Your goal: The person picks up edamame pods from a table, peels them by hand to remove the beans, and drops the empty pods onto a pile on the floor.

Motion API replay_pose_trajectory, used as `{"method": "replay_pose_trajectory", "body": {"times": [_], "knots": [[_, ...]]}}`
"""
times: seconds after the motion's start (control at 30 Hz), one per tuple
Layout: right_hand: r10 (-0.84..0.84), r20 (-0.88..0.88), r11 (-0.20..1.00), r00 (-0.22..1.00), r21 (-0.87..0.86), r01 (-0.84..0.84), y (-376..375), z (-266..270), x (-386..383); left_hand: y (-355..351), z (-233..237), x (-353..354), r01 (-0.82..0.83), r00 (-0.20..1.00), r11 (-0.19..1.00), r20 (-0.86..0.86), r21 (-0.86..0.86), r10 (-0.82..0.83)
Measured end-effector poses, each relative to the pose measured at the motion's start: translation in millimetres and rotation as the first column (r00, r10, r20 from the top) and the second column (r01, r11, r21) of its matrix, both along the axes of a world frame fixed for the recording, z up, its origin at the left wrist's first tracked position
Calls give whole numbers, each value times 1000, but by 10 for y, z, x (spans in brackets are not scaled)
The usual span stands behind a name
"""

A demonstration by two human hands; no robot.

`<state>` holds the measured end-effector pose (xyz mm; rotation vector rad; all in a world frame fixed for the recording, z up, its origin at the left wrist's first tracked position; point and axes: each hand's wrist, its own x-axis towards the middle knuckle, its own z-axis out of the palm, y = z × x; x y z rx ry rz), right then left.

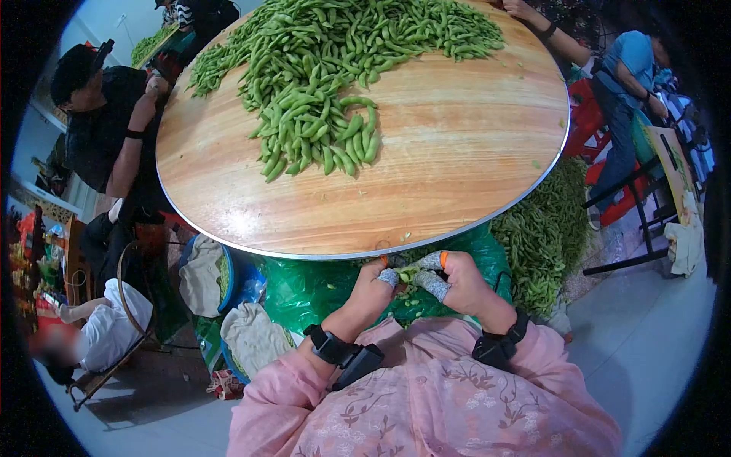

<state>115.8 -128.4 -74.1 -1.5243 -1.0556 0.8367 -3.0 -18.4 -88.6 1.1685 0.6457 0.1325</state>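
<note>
Just below the table's near edge, my left hand (371,295) and my right hand (466,288) meet with their fingers closed. Grey finger covers with orange bands sit on my thumbs and fingers. Pinched between both hands is a green soybean pod (409,272), partly hidden by the fingertips. Under it spreads a green plastic bag (312,286) with shelled beans (411,306) lying in its opening. On the round wooden table (442,152) lies a large heap of soybean pods (316,84), its tip pointing toward me.
A pile of pods (537,244) covers the floor at the right. At my left stand cloth-covered buckets, one under a grey cloth (255,339). A person in black (103,126) sits left of the table; a person in blue (628,65) is at the right beside a chair (647,183).
</note>
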Motion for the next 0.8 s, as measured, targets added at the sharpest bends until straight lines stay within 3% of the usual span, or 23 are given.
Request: {"method": "replay_pose_trajectory", "body": {"times": [0.1, 0.2, 0.3, 0.37, 0.47, 0.53, 0.6, 0.63, 0.67, 0.7, 0.73, 0.8], "knots": [[-61, -117, 996, 991, -65, 53, 2, -158, 39, 9, -18, 12, 8, 1000, 999, 10, 49, -9], [-136, -113, 988, 984, -93, 126, -1, -265, 114, 100, -118, -29, -50, 999, 998, 5, -38, 50], [-146, -111, 989, 983, -44, 142, 28, -292, 100, 162, -204, -65, 91, 993, 992, -73, -92, -97], [-143, -129, 988, 981, -78, 134, 26, -272, 59, 85, -290, 1, 95, 967, 963, 206, 252, -149], [-142, -141, 989, 980, -62, 135, 46, -273, 55, 119, -240, 0, 211, 960, 856, 67, 472, -273], [-111, -267, 990, 957, -111, 84, 5, -271, 105, 119, -207, -13, 309, 941, 614, -139, 726, -308], [-116, -288, 989, 951, -124, 83, -35, -275, 140, 115, -270, -1, 326, 928, 600, -126, 731, -350], [-140, -423, 979, 895, -194, 62, -55, -254, 172, 129, -281, -3, 324, 929, 596, -126, 735, -349], [-173, -548, 965, 818, -262, 29, -66, -239, 185, 136, -263, -7, 341, 931, 754, -90, 561, -354], [-171, -548, 965, 819, -259, 28, -64, -227, 188, 136, -246, -5, 346, 935, 869, -52, 352, -351], [-173, -564, 969, 808, -243, 38, -62, -218, 189, 127, -233, 7, 346, 935, 868, -52, 355, -352], [-171, -581, 973, 796, -226, 45, -68, -257, 182, 95, -223, 30, 271, 945, 808, 13, 523, -326]]}}
